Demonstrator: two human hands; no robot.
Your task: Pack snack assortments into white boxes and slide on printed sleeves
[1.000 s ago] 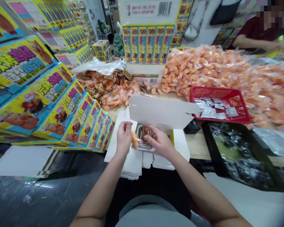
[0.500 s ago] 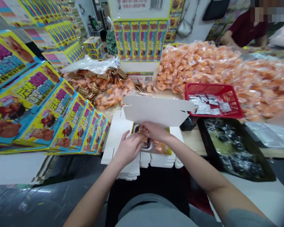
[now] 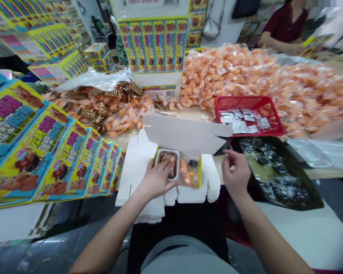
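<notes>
My left hand lies with fingers spread over a foil-rimmed tray of brown contents. The tray sits in the left part of an open box, whose white lid stands raised at the back. On the box's right side, beside the tray, are orange pieces in clear wrap and a small dark round piece. My right hand is raised to the right of the box, fingers bent and apart, with nothing seen in them. Just beyond its fingertips is a dark object, partly hidden by the lid.
Flat white cartons lie stacked under the box. At right are a red basket of small white packets and a black tray of dark wrapped pieces. Bagged orange pieces pile up behind. Printed boxes stand left. A person works at back right.
My right hand has left the tray and moved right, beside the dark object. My left hand has flattened over the tray. The view has shifted slightly to the right.
</notes>
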